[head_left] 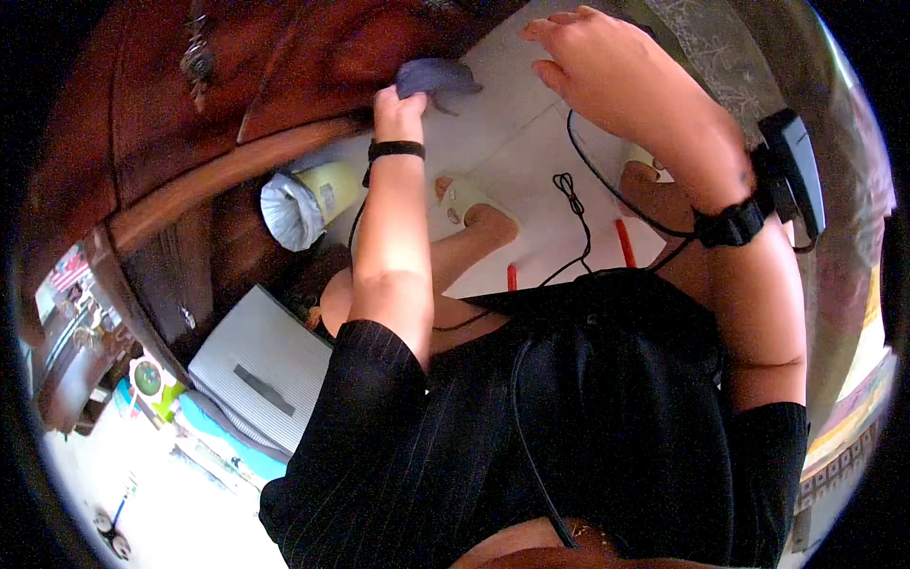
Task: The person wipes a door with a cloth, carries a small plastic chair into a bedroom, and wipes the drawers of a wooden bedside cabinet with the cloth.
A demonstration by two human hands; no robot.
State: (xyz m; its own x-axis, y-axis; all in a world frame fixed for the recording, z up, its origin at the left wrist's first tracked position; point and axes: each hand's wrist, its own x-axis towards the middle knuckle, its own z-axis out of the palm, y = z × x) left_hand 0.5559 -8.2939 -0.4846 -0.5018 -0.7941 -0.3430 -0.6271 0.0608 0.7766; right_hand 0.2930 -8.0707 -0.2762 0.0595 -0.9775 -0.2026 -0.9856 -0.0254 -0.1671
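My left hand [402, 109] is closed round a dark blue-grey cloth [438, 80], which hangs out past the fingers beside the dark wooden furniture [190, 95]. A black band circles that wrist. At the upper right, my right hand [592, 47] is raised over the pale floor with thumb and fingers apart, and nothing shows in it. Strapped to the right wrist is a black device [791, 175] with a cable running from it.
A yellowish bin [327, 190] with a white liner lies or leans near the furniture. A grey ridged case [261, 370] is at my left. Between my slippered feet lies a bundled black cable [571, 194]. Two red bars [626, 243] show beside my legs. Patterned fabric [725, 57] hangs at right.
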